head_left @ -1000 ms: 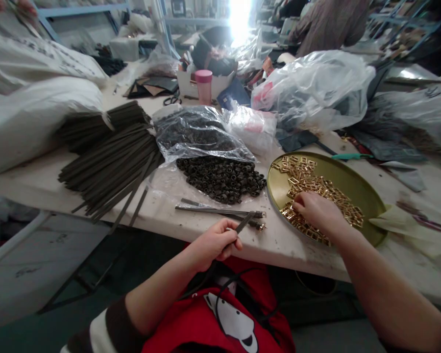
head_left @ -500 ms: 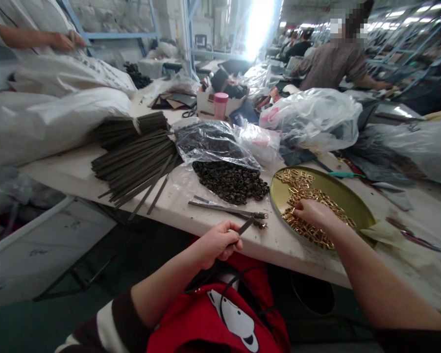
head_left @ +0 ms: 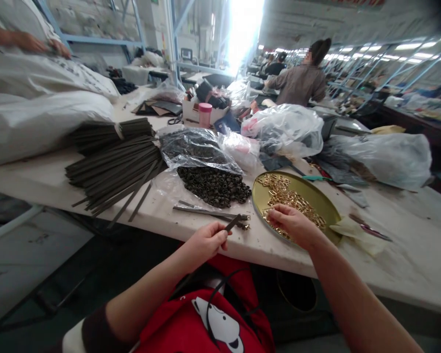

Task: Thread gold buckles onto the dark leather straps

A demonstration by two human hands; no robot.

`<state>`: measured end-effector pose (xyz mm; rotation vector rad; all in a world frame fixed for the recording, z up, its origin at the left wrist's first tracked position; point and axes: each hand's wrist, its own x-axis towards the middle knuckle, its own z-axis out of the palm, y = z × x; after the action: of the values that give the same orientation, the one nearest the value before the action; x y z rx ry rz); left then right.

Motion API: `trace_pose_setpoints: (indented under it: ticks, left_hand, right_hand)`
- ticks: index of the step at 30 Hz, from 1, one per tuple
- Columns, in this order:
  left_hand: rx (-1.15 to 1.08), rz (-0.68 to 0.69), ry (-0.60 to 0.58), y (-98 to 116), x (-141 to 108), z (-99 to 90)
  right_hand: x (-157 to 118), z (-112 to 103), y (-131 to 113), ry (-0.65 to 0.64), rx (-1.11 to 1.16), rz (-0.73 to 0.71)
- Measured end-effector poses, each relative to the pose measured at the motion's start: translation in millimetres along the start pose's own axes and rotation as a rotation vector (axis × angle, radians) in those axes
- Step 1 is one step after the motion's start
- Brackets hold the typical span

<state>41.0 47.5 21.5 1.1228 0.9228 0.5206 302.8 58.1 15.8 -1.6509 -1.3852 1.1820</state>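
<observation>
From my remote seat I am looking out over a crowded workroom, counting clock directions from the middle of the view. Blue shelving (head_left: pixel 99 40) is rising between 10 and 11 o'clock, and a person (head_left: pixel 299 84) in a brown top is showing between 1 and 2. At 10 o'clock a co-worker's hands (head_left: pixel 35 43) are showing over bulging white sacks (head_left: pixel 44 117).

A white table (head_left: pixel 407 240) is stretching across the scene. At 6 o'clock I am seeing the left hand (head_left: pixel 210 241) gripping a dark strap (head_left: pixel 233 222) between thumb and curled fingers, its short free end pointing toward 2 o'clock. At 4 o'clock the right hand (head_left: pixel 288 220) is reaching over an olive-gold round tray (head_left: pixel 325 198), fingertips drawn together at the heap of gold rectangular buckles (head_left: pixel 297 198) lying in it; I am not able to tell whether they are pinching one.

Just beyond the left hand, a few buckled straps (head_left: pixel 198 211) are lying on the tabletop. Near the centre, dark loops (head_left: pixel 213 186) are spilling from a clear plastic bag (head_left: pixel 198 144). At 9 o'clock a bundle of dark strips (head_left: pixel 110 171) is fanning toward the near edge. Close to 12 o'clock a pink-lidded jar (head_left: pixel 205 116) is standing upright, and at 2 a crumpled translucent bag (head_left: pixel 286 128) is bulging.
</observation>
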Motion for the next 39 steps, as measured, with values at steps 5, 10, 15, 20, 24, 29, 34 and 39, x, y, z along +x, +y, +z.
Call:
trace_pose_setpoints:
  ticks: [5, 10, 15, 20, 24, 29, 34, 39]
  left_hand:
    - [0.101, 0.093, 0.015, 7.4, 7.0, 1.5]
    - [0.079, 0.042, 0.036, -0.5, 11.4, -4.9]
    - [0.071, 0.037, 0.084, -5.5, 19.5, -9.8]
    - [0.144, 0.065, 0.086, -4.8, 26.0, -13.6]
    - [0.155, -0.001, 0.084, -6.1, 26.2, -16.3]
    - [0.242, 0.014, 0.078, -6.9, 24.2, -19.5]
    - [0.334, 0.102, 0.092, -4.2, 19.6, -21.4]
    - [0.401, 0.128, 0.096, -5.1, 15.2, -20.7]
  right_hand:
    - [-18.6, 63.3, -19.6, -0.232, 0.497, 0.059]
    - [-14.6, 92.0, -15.7, -0.312, 0.655, 0.139]
    - [-12.8, 100.2, -13.8, -0.238, 0.633, 0.156]
    - [-14.4, 103.6, -15.7, -0.212, 0.627, 0.149]
    - [-15.8, 107.8, -10.2, -0.218, 0.662, 0.157]
    - [-17.7, 113.2, -6.8, -0.228, 0.747, 0.191]
    - [-20.8, 116.0, -10.5, -0.247, 0.922, 0.299]
    - [-27.3, 120.6, -10.1, -0.244, 0.948, 0.258]
